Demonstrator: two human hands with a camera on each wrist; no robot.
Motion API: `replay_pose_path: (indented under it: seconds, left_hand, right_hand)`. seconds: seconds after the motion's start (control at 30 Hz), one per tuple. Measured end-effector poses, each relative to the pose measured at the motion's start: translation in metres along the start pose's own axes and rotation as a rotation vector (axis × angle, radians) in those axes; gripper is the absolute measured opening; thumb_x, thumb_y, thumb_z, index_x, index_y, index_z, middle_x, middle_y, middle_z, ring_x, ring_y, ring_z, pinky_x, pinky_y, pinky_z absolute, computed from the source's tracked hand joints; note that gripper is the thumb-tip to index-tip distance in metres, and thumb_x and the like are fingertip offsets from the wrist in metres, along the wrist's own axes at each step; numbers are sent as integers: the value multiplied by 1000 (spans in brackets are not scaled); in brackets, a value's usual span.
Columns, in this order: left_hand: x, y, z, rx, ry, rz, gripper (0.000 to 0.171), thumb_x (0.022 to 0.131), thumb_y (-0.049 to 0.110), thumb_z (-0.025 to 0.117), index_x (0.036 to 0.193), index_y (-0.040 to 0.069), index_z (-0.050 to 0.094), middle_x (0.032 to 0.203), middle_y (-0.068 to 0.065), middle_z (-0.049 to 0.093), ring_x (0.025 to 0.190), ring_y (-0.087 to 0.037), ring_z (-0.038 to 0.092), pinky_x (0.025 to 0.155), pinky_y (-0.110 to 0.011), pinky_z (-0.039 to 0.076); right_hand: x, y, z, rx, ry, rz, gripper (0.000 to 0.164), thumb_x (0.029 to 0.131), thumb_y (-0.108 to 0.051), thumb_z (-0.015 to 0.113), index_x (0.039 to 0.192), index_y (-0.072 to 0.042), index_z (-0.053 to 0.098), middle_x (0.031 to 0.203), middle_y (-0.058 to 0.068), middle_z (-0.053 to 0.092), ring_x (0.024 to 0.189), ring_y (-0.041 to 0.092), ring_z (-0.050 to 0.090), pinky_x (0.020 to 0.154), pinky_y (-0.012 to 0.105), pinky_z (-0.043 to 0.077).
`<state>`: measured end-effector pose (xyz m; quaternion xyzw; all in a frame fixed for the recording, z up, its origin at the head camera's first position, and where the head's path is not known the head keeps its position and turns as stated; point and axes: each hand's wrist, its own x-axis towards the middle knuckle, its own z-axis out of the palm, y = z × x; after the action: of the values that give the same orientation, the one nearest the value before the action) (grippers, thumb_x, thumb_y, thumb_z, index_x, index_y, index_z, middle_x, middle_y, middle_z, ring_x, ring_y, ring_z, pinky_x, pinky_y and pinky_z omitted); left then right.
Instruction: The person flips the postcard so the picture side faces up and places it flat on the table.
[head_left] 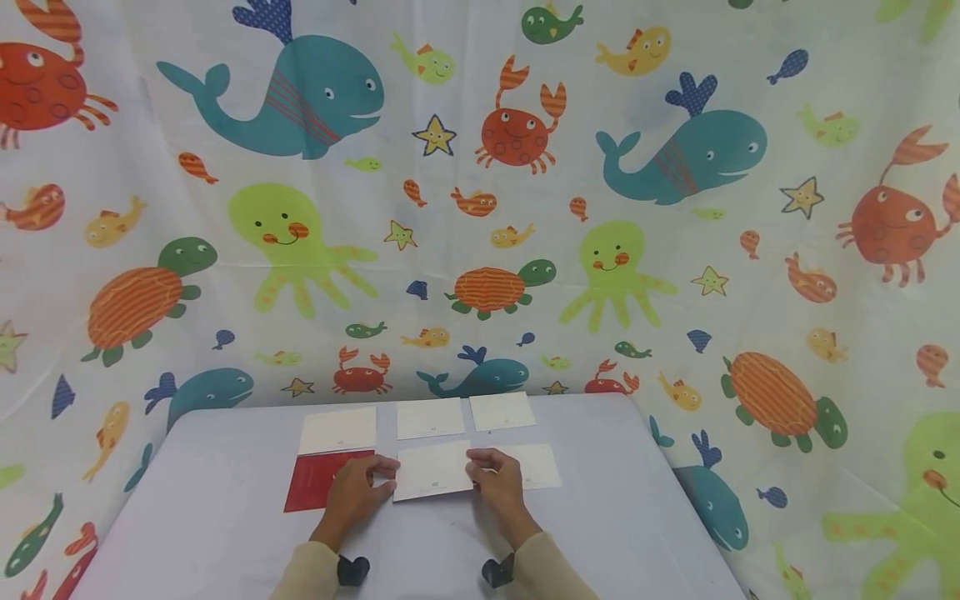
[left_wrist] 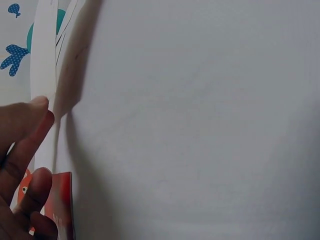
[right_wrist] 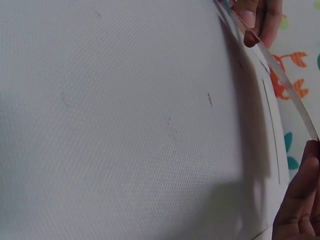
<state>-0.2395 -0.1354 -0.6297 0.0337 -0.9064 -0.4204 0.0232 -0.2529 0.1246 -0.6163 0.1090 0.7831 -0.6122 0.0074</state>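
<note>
A white card (head_left: 432,471) is held between my two hands, its near edge tilted up off the table. My left hand (head_left: 351,493) pinches its left edge, and my right hand (head_left: 501,490) grips its right edge. Beneath my left hand lies a red card (head_left: 309,481), partly covered by the fingers. Another white card (head_left: 542,467) lies flat by my right hand, its left part hidden. In the left wrist view, the thumb and fingers (left_wrist: 41,106) meet at the held card's edge. The right wrist view shows the card slightly bowed between both hands.
Three more white cards lie along the table's far side: one at left (head_left: 337,429), one in the middle (head_left: 431,419) and one at right (head_left: 502,411). The white table (head_left: 217,492) ends at a curtain (head_left: 465,233) printed with sea animals.
</note>
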Motion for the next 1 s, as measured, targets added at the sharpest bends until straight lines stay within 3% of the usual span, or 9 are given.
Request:
replay_pose_path:
  seconds: [0.37,0.73,1.0]
  left_hand:
    - [-3,7,-12,-54,6,2,27,87,13,86,113,20,82,103,1,80,85,-17,58,74,-28,49]
    - [-7,5,-19,-92,-1,-16,27,88,13,86,113,19,82,106,1,79,90,-16,63,78,-28,54]
    - [-5,3,-19,-110,-6,-22,27,87,11,86,113,18,83,99,3,77,84,-17,60,71,-25,51]
  right_hand:
    - [3,-2,-7,-5,-79,12,21,96,-11,77,116,-17,78,108,4,75,92,17,72,79,30,63]
    - [4,-3,-19,20,-243,15,32,94,-2,73,125,-12,76,112,7,76,92,17,74,80,31,65]
    - [4,-1,-22,27,-281,0,35,94,0,73,127,-12,76,115,7,77,94,17,76,81,32,65]
